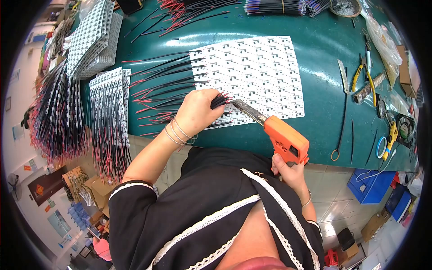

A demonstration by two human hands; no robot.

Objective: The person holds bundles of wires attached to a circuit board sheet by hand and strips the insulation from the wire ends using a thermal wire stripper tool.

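While your left hand closes its fingers around a bunch of black-and-red wires, your right hand wraps firmly around the handle of an orange soldering gun. The gun's metal tip points left at the bunch; whether they touch, I cannot tell. Below them, a white circuit-board sheet lies flat on the green table, more wires fanning from its left edge. Yellow-handled pliers lie farther right.
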